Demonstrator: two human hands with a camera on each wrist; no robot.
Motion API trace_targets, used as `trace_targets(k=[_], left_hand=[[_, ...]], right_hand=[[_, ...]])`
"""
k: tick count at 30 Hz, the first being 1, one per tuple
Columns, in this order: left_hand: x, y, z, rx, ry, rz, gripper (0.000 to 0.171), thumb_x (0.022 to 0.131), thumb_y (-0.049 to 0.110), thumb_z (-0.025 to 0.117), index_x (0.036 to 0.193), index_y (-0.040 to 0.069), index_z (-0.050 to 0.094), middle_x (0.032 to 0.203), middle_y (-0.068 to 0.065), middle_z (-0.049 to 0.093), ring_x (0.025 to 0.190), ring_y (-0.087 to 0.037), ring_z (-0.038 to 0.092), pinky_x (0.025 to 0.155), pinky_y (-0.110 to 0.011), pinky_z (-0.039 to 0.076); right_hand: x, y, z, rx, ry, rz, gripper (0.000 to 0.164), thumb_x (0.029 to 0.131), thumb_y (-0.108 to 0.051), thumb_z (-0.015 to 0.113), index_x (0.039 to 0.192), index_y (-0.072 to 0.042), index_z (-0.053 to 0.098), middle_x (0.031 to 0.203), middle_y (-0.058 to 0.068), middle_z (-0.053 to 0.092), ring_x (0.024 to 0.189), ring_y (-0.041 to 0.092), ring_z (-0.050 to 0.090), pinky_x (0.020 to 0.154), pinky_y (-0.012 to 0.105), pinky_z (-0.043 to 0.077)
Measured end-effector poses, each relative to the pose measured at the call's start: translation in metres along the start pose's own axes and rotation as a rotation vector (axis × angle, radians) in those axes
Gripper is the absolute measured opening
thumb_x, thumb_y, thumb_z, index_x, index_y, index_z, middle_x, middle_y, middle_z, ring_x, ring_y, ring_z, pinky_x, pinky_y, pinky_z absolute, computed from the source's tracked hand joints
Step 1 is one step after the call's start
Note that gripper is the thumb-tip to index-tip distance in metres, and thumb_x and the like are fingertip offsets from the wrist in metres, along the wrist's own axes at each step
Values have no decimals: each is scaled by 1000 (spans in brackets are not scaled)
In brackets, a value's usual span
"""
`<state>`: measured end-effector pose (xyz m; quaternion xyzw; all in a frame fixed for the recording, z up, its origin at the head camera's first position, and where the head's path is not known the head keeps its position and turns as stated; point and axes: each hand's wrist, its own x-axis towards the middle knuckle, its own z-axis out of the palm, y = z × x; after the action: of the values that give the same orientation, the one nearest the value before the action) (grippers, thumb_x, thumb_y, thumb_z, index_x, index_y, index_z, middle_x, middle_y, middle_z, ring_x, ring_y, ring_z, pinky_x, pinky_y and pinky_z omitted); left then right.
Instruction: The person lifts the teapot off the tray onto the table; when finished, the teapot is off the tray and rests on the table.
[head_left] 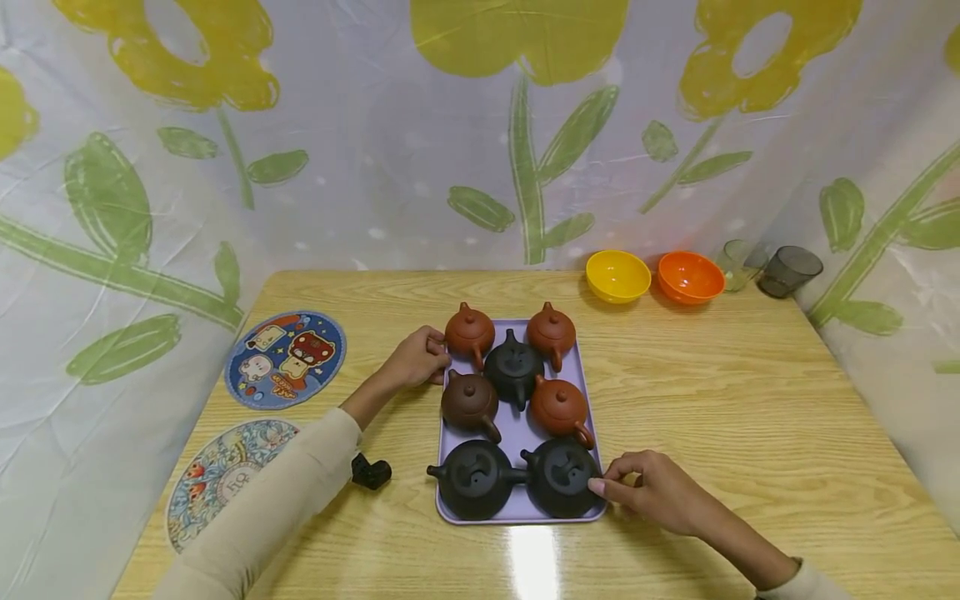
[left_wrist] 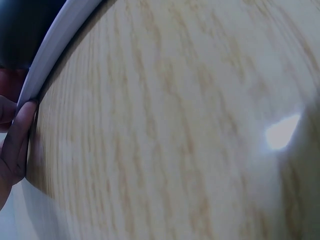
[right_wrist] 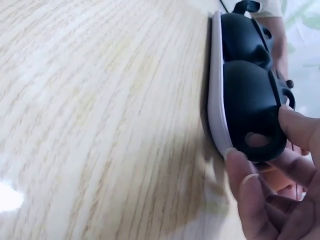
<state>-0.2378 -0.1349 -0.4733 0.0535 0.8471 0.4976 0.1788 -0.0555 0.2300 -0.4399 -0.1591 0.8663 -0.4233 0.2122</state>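
A lilac tray [head_left: 516, 427] lies on the table, bearing three reddish-brown teapots [head_left: 551, 335], a dark brown teapot [head_left: 469, 403] and three black teapots [head_left: 474, 481]. At the tray's left side my left hand [head_left: 418, 358] pinches the rim; in the left wrist view its fingers [left_wrist: 22, 122] meet the pale rim [left_wrist: 55, 37]. My right hand [head_left: 663, 493] holds the handle of the front right black teapot [head_left: 561, 477]. Seen from the right wrist, the thumb [right_wrist: 295, 125] lies on top of that handle, a fingertip shows through its loop, and other fingertips are close to the tray's corner.
Two round patterned mats, one blue [head_left: 285, 360] and one floral [head_left: 217, 475], lie at the left. Far right are a yellow bowl [head_left: 618, 277], an orange bowl [head_left: 690, 278], a clear glass [head_left: 737, 267] and a dark glass [head_left: 789, 271]. A flowered curtain [head_left: 360, 150] hangs behind.
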Motion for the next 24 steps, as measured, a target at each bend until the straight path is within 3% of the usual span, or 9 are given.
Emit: trace_targets(k=[7, 24], left_hand=[[4, -5, 1, -18, 1, 13, 44, 94, 5, 61, 133, -8, 44, 112, -21, 61, 79, -17, 65, 65, -28, 64], [3, -2, 1, -24, -2, -21, 47, 93, 3, 60, 135, -7, 43, 110, -19, 59, 65, -14, 65, 63, -29, 64]], right_hand=[[-2, -2, -3, -1, -65, 2, 33, 101, -36, 60, 78, -14, 69, 68, 0, 59, 48, 1, 46, 40, 17, 34], [-5, -12, -7, -37, -62, 29, 34, 103, -38, 56, 82, -14, 68, 72, 1, 62, 57, 10, 58, 46, 21, 44]])
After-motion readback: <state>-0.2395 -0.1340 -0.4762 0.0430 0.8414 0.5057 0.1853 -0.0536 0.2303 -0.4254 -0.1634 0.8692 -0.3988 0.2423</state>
